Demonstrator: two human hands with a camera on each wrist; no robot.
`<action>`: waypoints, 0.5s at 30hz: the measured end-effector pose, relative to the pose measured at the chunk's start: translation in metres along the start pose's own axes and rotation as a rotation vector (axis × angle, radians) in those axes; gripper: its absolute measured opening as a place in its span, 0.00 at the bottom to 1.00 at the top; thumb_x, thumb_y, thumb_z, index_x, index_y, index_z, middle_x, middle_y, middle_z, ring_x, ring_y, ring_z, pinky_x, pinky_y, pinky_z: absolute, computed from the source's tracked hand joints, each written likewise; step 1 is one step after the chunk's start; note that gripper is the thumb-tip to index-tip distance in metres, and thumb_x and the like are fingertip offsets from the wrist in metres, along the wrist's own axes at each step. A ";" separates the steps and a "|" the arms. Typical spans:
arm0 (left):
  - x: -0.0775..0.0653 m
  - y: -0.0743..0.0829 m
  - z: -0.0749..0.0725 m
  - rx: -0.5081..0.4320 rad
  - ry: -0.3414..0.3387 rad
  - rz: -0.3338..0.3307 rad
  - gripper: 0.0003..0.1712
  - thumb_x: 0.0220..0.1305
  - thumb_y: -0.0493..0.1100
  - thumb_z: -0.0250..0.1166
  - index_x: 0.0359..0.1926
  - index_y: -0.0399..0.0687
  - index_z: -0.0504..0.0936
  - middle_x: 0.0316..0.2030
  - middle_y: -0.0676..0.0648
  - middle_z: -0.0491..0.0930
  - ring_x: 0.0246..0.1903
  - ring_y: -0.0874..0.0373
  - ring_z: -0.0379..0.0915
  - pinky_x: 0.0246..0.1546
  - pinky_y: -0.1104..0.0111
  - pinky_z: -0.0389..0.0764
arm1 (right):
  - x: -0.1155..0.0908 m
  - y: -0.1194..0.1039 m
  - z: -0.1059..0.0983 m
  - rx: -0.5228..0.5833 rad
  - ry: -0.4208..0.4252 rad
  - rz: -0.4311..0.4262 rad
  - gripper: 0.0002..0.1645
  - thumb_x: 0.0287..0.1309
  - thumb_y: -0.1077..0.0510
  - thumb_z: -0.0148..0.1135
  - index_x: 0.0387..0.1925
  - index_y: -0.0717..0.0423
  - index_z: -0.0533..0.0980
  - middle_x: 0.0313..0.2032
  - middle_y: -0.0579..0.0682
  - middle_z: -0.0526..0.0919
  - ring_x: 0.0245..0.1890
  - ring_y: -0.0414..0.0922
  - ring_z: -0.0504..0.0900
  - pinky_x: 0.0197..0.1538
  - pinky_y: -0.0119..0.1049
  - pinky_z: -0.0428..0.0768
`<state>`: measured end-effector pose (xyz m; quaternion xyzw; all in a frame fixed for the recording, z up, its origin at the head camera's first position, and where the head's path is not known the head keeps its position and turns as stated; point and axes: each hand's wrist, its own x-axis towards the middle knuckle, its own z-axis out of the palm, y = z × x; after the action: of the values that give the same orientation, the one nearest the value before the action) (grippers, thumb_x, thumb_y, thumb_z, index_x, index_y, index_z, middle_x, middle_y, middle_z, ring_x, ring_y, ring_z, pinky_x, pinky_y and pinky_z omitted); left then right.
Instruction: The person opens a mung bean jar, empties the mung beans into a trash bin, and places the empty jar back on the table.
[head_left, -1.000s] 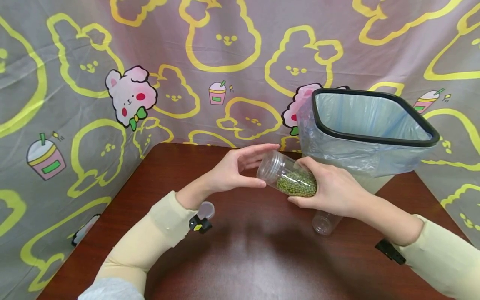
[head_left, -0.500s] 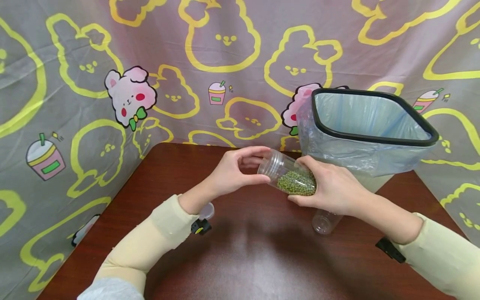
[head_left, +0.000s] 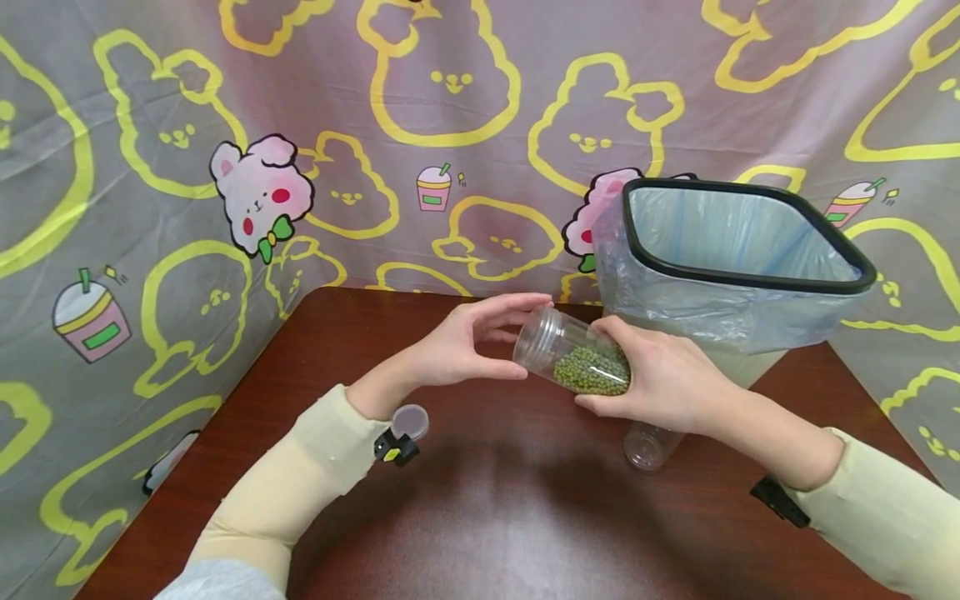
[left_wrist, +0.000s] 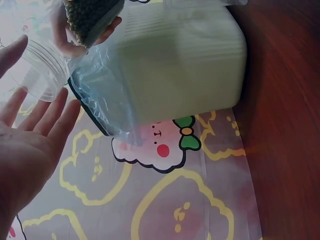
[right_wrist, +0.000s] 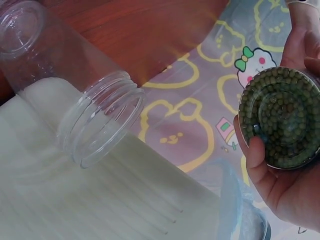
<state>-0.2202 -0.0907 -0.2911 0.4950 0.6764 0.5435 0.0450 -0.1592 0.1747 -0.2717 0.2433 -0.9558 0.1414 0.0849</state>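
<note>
In the head view my right hand (head_left: 667, 371) grips a clear jar (head_left: 573, 354) partly filled with green mung beans (head_left: 592, 371). The jar lies tilted in the air, its clear ridged end raised toward the left. My left hand (head_left: 465, 342) is spread around that end, thumb below and fingers above, fingertips right at the rim. In the left wrist view those fingers extend beside the jar's transparent end (left_wrist: 45, 75). Seen from the right wrist, the beans press against the jar's round base (right_wrist: 282, 117), with right-hand fingers curved around it.
A second clear jar (right_wrist: 75, 65), with an open threaded mouth, lies on the brown table (head_left: 495, 500) below my right hand. A small round lid (head_left: 410, 422) rests near my left wrist. At the back right stands a bin (head_left: 750, 279) lined with a bluish bag.
My left hand closed in on the jar's clear end half a second ago, then drew slightly back left with its fingers wider. The right hand keeps its grip on the jar nearly in place.
</note>
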 end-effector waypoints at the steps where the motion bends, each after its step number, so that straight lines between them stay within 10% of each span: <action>1: 0.000 0.000 0.001 0.005 0.004 -0.006 0.42 0.52 0.28 0.72 0.68 0.37 0.66 0.64 0.43 0.70 0.58 0.53 0.71 0.55 0.59 0.74 | 0.000 0.000 0.000 -0.001 -0.001 -0.001 0.44 0.42 0.31 0.72 0.55 0.49 0.70 0.33 0.45 0.80 0.29 0.42 0.77 0.29 0.40 0.75; 15: -0.003 0.004 0.009 0.143 0.110 -0.079 0.35 0.52 0.37 0.76 0.62 0.47 0.73 0.52 0.50 0.77 0.46 0.59 0.77 0.50 0.64 0.77 | -0.001 -0.001 0.001 -0.033 -0.006 -0.019 0.45 0.41 0.30 0.72 0.56 0.49 0.71 0.37 0.45 0.81 0.30 0.42 0.78 0.29 0.41 0.76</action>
<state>-0.2109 -0.0865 -0.2931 0.4393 0.7339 0.5179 -0.0062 -0.1575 0.1741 -0.2727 0.2513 -0.9559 0.1242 0.0875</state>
